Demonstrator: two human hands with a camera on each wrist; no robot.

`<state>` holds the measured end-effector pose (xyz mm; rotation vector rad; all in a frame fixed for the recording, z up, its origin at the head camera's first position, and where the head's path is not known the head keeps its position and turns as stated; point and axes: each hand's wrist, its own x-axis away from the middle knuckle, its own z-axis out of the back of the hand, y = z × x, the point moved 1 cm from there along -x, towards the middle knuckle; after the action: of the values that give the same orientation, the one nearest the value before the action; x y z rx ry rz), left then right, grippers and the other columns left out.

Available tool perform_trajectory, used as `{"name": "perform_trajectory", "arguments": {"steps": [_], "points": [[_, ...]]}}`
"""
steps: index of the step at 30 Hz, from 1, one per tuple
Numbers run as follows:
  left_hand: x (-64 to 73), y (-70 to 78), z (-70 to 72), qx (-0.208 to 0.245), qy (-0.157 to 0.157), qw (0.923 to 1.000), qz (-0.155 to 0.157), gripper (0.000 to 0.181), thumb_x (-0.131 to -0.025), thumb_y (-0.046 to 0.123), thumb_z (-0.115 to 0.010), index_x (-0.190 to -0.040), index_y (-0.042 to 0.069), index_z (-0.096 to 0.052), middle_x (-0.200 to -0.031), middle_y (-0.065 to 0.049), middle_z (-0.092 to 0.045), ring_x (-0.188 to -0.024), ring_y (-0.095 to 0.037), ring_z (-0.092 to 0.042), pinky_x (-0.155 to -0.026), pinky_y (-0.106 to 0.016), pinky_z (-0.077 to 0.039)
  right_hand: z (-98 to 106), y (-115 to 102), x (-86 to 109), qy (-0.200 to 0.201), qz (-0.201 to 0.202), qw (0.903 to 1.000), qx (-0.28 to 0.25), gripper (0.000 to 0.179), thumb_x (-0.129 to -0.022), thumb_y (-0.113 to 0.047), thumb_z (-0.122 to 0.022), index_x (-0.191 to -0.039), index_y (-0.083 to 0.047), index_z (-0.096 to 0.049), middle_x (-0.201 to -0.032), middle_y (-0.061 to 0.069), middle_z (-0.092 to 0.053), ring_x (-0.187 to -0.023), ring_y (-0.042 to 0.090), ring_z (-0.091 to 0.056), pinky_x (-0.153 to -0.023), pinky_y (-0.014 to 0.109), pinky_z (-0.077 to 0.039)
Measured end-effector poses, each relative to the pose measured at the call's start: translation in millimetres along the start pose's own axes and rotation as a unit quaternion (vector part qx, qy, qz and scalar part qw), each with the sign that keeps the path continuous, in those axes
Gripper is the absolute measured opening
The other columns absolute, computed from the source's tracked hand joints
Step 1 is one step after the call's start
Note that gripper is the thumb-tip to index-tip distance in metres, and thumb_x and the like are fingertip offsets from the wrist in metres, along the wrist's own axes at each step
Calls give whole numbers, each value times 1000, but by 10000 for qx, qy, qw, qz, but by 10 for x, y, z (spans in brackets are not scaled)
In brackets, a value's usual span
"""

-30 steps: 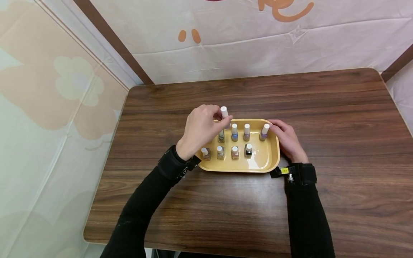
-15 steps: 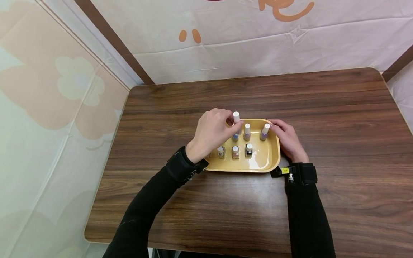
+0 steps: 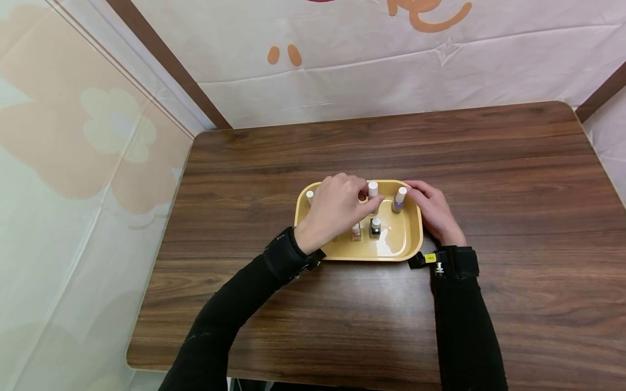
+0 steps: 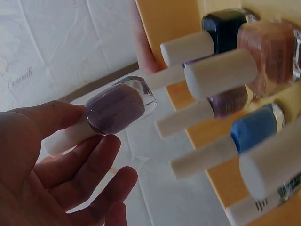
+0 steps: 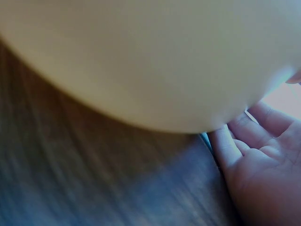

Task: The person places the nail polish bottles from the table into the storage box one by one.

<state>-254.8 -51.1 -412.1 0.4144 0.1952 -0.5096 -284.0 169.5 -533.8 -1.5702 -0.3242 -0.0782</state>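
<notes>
My left hand pinches a nail polish bottle by its white cap, over the yellow tray. Mauve polish shows through the glass. My right hand holds the tray at its right end, fingers against the outer wall in the right wrist view. Inside the tray stand several more white-capped bottles: a purple bottle leaning at the right, a black bottle and a pinkish bottle in front. A blue bottle shows in the left wrist view; my left hand hides it from the head view.
The brown wood-grain table extends around the tray on all sides. A pale printed curtain hangs behind it, and another printed sheet stands along the left side.
My left hand has moved right and a little nearer along the tray's back row, carrying the mauve bottle. My right hand has stayed at the tray's right end.
</notes>
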Motion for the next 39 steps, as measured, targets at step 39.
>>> {"name": "perform_trajectory", "arguments": {"steps": [39], "points": [[4, 412, -469, -657, -382, 9967, -300, 28, -89, 42, -61, -70, 24, -71, -58, 11, -57, -60, -13, -55, -54, -30, -38, 16, -1, 7, -39, -18, 10000, -50, 42, -97, -30, -56, -127, 0, -56, -111, -5, -59, -97, 4, -60, -78, 14, -52]]}}
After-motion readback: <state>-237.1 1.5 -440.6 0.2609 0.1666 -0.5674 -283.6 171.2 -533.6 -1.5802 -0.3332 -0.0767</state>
